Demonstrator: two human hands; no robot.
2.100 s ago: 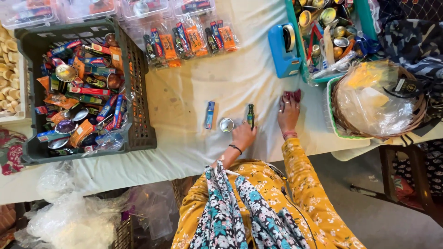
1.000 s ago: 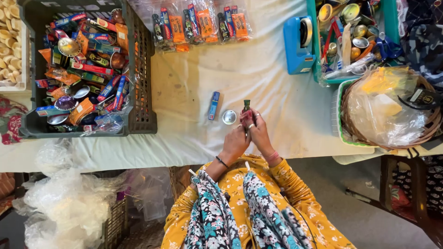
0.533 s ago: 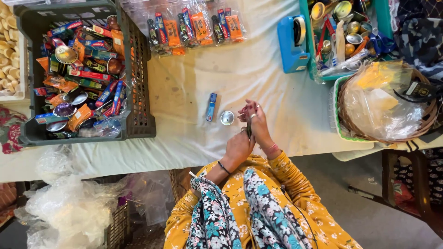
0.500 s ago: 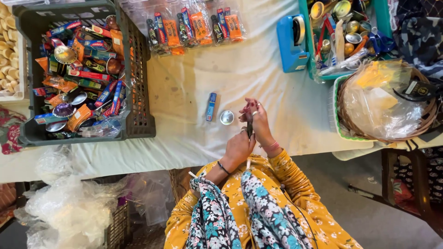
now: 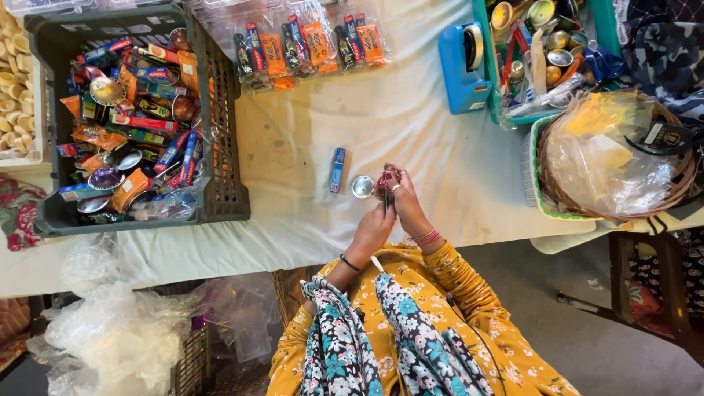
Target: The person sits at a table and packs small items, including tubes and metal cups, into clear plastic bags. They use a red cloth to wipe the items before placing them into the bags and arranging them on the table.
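Two hands, left [image 5: 372,229] and right [image 5: 402,199], meet over the worktop [image 5: 411,125]; one red bundle [image 5: 386,180] sits between them; one small silver bowl [image 5: 362,187] and one blue stick pack [image 5: 337,170] lie just beside them; one dark plastic crate [image 5: 220,147] holds packets and metal bowls too many and too overlapped to count; clear packed sets [image 5: 308,45] lie in a row at the far edge, about four, though their borders are hard to tell apart; one blue tape dispenser [image 5: 462,66]; one teal tray [image 5: 506,110] of mixed small metal items; one wicker basket [image 5: 675,183] lined with one clear bag [image 5: 601,158].
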